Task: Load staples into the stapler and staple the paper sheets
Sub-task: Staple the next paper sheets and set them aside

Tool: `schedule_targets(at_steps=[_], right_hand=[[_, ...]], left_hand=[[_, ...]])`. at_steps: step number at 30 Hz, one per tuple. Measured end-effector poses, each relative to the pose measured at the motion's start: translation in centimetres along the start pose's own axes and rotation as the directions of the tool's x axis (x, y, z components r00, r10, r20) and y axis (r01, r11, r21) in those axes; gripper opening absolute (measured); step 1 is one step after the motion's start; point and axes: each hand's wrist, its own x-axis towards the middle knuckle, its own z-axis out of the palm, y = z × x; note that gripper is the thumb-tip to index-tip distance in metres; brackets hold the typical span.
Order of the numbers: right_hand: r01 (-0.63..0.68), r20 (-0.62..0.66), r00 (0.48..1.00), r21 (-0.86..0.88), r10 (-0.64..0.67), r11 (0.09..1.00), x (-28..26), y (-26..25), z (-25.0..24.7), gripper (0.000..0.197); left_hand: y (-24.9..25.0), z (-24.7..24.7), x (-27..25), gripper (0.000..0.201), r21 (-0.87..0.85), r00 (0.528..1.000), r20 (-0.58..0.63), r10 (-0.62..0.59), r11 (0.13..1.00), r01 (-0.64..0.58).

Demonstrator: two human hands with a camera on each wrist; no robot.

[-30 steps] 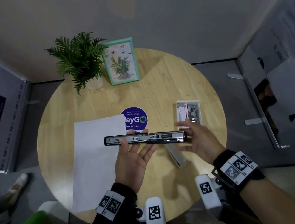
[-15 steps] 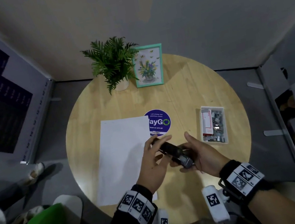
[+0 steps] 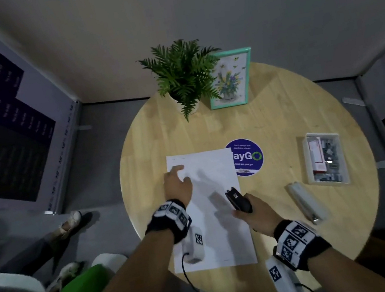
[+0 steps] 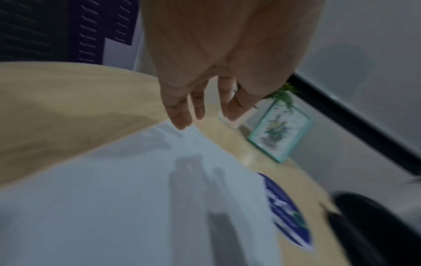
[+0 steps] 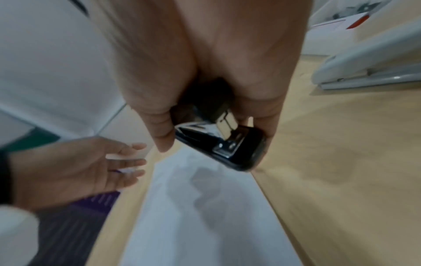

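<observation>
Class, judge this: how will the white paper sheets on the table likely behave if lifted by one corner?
The paper sheets look thin and lie flat, so they would probably droop. Seemingly unfastened, they may slide apart. The left hand reaching over them could steady them.

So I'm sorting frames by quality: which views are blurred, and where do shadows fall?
Head view: dim but fairly sharp, hand shadows on the paper. Left wrist view: heavy motion blur around the left hand. Right wrist view: soft, the stapler clearest.

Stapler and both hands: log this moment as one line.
stapler: closed, in right hand grip, above paper edge | left hand: open, over paper far corner | white stapler: idle on table
</observation>
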Motion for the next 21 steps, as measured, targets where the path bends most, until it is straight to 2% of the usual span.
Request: schedule_targets(at_steps=[4, 7, 9, 12, 14, 17, 19, 21], right_hand=[[0.017, 0.023, 1.000, -0.197, -0.013, 0.980, -0.1, -0.1, 1.9, 0.015], [0.068, 0.012, 0.998, -0.242, -0.067, 0.968, -0.9, -0.2, 2.4, 0.041], [0.080, 0.001, 0.997, -0.249, -0.083, 0.965, -1.3, -0.3, 2.4, 0.042], [0.073, -0.012, 0.997, -0.253, -0.078, 0.965, -1.2, -0.1, 2.4, 0.043], [0.062, -0.013, 0.998, -0.246, -0.067, 0.967, -0.9, 0.4, 2.5, 0.043], [0.021, -0.072, 0.997, -0.172, -0.034, 0.985, -0.5, 0.6, 1.9, 0.019], [0.002, -0.201, 0.980, -0.027, -0.008, 1.000, -0.4, -0.1, 0.9, 0.025], [0.072, -0.341, 0.940, 0.203, 0.002, 0.977, -1.0, -1.8, -0.9, 0.020]], left_hand=[[-1.1, -1.6, 5.1, 0.050, 0.072, 0.987, -0.057, -0.153, 0.985, 0.156], [-1.0, -1.7, 7.2, 0.063, 0.002, 0.980, -0.009, -0.201, 0.980, 0.201], [-0.8, -1.6, 7.9, 0.069, -0.053, 0.977, 0.038, -0.211, 0.976, 0.213], [-0.9, -1.2, 8.0, 0.057, -0.010, 0.973, 0.120, -0.197, 0.980, 0.200], [-0.6, -1.1, 7.2, 0.051, 0.017, 0.975, 0.119, -0.187, 0.982, 0.186], [0.5, -1.2, 5.4, 0.046, 0.000, 0.987, 0.091, -0.131, 0.991, 0.132], [1.3, -1.5, 4.0, 0.045, -0.040, 0.994, 0.089, -0.058, 0.997, 0.061], [2.2, -2.0, 2.6, 0.038, -0.094, 0.993, 0.115, 0.011, 0.996, 0.000]])
